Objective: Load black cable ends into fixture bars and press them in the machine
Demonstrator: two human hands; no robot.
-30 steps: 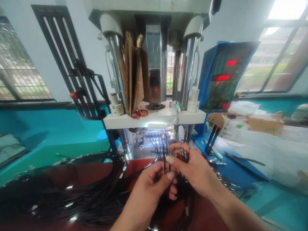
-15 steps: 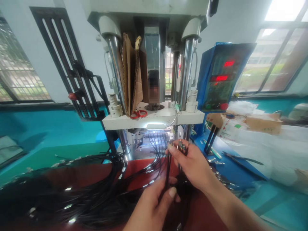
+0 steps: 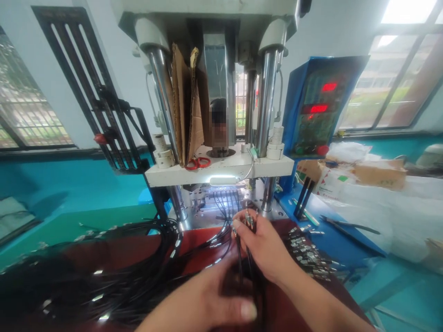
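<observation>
My right hand (image 3: 261, 244) is closed around a small bunch of black cables (image 3: 249, 265), just in front of the press. Their metal connector ends (image 3: 248, 220) stick up above my thumb and fingers. Lower down, my left hand (image 3: 207, 295) is beside the hanging cable lengths, thumb stretched out and apart from the fingers. Its fingertips are lost in shadow behind the cables. On the left of the red-brown work surface (image 3: 197, 240) lies a large heap of black cables (image 3: 138, 272) with pale tags. Several cables (image 3: 224, 203) run into the lit mould (image 3: 216, 196).
Many cable ends with metal connectors (image 3: 306, 251) lie at the right, near black pliers (image 3: 349, 225) on a blue surface. Red-handled scissors (image 3: 198, 163) and folded cardboard (image 3: 188, 110) rest on the press plate (image 3: 238, 173). A blue control box (image 3: 299, 106) shows red digits.
My right hand has shifted left and slightly down with the cables. My left hand has moved down and left along them, its thumb now spread from the fingers. The view has shifted slightly.
</observation>
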